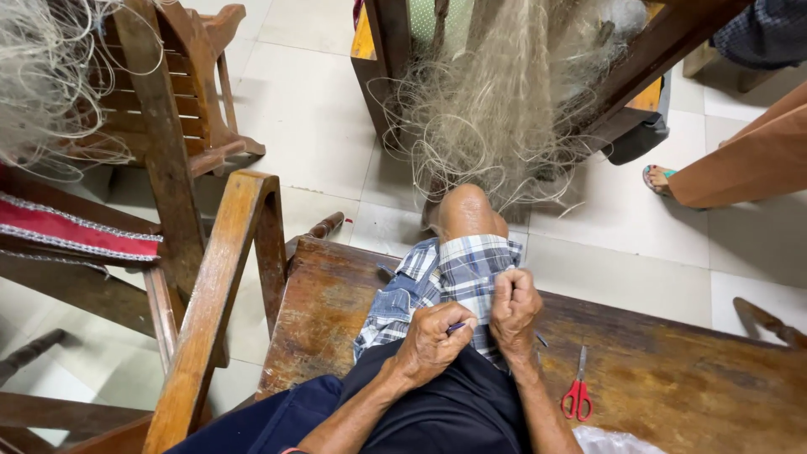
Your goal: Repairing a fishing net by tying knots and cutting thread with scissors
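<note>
My left hand (433, 340) is closed around a thin blue-tipped tool (456, 327) over my lap. My right hand (514, 309) is a fist right beside it, pinching what looks like fine line against my plaid shorts (445, 277); the line itself is too thin to make out. My raised knee (466, 210) points at a pale tangle of fishing net (496, 109) that hangs from a dark wooden frame (639, 59) ahead.
I sit on a worn wooden bench (672, 378) with red-handled scissors (577, 395) to my right. A wooden armrest (214, 286) and chairs (168, 109) stand left, with more net (34, 76) there. Another person's leg and sandalled foot (660, 178) are at the right.
</note>
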